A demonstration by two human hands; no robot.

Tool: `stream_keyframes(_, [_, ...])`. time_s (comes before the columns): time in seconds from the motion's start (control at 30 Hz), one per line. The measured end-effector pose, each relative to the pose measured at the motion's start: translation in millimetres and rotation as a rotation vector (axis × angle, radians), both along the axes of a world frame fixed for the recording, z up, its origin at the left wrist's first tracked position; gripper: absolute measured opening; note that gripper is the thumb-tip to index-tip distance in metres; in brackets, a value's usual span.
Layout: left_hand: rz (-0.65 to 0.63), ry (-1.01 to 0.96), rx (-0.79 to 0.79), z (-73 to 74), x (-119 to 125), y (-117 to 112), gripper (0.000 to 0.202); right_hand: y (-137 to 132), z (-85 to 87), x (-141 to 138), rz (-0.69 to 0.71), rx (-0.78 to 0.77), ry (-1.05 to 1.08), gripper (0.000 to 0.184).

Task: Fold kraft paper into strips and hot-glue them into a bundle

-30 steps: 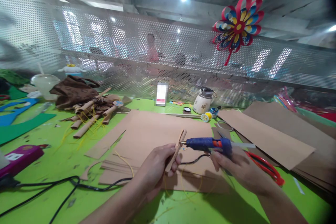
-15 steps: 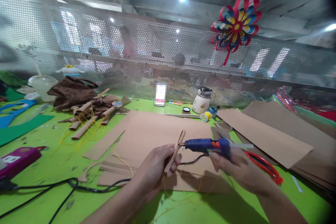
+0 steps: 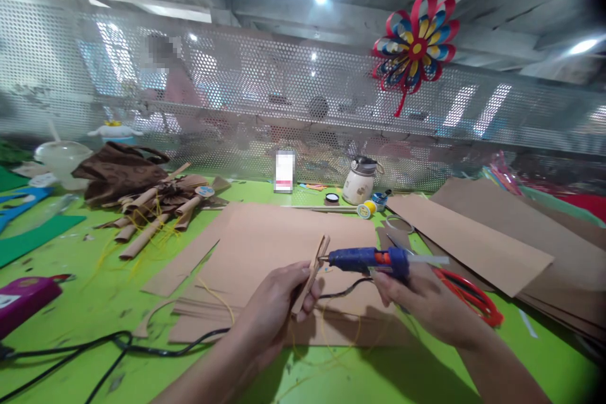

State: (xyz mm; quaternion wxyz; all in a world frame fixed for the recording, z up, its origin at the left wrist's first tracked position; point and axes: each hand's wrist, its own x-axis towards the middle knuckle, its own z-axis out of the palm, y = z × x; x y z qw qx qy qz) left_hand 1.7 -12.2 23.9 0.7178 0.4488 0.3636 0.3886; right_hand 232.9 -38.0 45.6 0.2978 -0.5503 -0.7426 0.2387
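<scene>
Between the fingers and thumb of my left hand (image 3: 284,293) is a narrow rolled strip of brown paper (image 3: 308,281), tilted with its upper end away from me. My right hand (image 3: 416,300) is wrapped round the handle of a blue hot glue gun (image 3: 367,259), a clear glue stick (image 3: 428,259) poking out of its rear. The gun's nozzle points left and meets, or almost meets, the upper part of the paper roll. Beneath both hands lie sheets of brown paper (image 3: 274,227) and loose yellow thread (image 3: 357,328).
Red-handled scissors (image 3: 473,297) lie beside my right wrist. Brown paper rolls (image 3: 146,237) are heaped at the left, near a purple power strip (image 3: 28,303) and black cable (image 3: 165,350). A bottle (image 3: 358,183) and yellow thread spool (image 3: 367,209) stand at the back; more brown paper (image 3: 478,240) is stacked right.
The view has shifted slightly, moving everything a little to the left. Both hands keep their grip, and the nozzle stays at the paper roll. Behind the perforated screen, a person has moved left.
</scene>
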Motion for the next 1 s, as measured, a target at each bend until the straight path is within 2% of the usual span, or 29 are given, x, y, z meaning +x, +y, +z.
stream_keyframes(0.2, [-0.012,0.037,-0.013,2.2,0.7,-1.4,0.029,5.3,-1.7,2.1,-0.052,0.077,-0.032,0.041])
stream_keyframes(0.4, [-0.005,0.047,0.001,1.0,1.2,-1.1,0.033,7.9,-2.0,2.2,-0.094,0.166,-0.014,0.035])
stream_keyframes(0.73, [0.002,0.057,-0.032,1.5,0.8,0.5,0.028,5.6,-2.7,1.4,-0.072,0.144,-0.068,0.039])
stream_keyframes(0.87, [-0.021,0.026,-0.020,0.8,1.0,0.2,0.027,7.0,-3.9,3.4,-0.104,0.196,-0.050,0.038])
stream_keyframes(1.0, [-0.005,0.023,-0.010,0.2,1.4,-0.3,0.030,6.8,-3.4,3.6,-0.120,0.170,-0.063,0.038])
